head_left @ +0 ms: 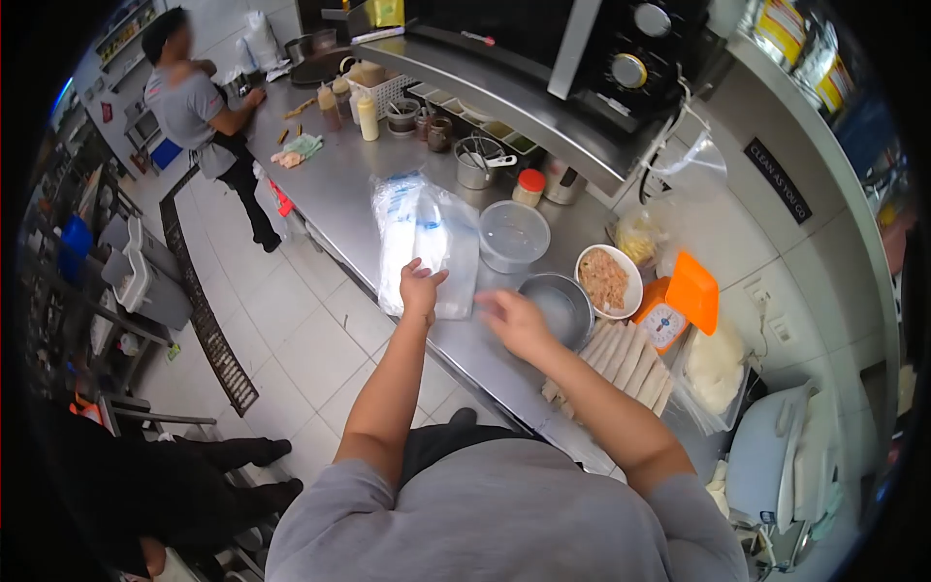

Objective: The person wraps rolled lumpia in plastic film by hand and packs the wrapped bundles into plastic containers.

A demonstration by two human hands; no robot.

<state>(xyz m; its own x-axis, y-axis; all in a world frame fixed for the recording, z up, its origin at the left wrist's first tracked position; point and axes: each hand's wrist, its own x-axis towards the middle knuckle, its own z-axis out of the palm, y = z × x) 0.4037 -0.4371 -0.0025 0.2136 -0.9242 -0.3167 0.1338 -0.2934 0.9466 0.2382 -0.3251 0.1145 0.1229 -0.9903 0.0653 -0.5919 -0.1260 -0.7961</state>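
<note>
While the plastic bags (405,238) lie at frame centre, the left hand (422,291), fingers loosely spread, overlaps them (contact unclear); the right hand (521,325), blurred, fingers apart, appears empty. Pale strips (623,361), lower right, seem already lined up; no bag looks separated yet.

We see a rumpled pack of translucent plastic (432,238) (blue marks show near its middle) lying flat on the tabletop (335,179), by the front edge.

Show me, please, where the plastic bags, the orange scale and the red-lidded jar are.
Plastic bags (432,238): head view, on their upper surface.
Orange scale (663,327): head view, on its round dial.
Red-lidded jar (530,181): head view, on its lid.
</note>
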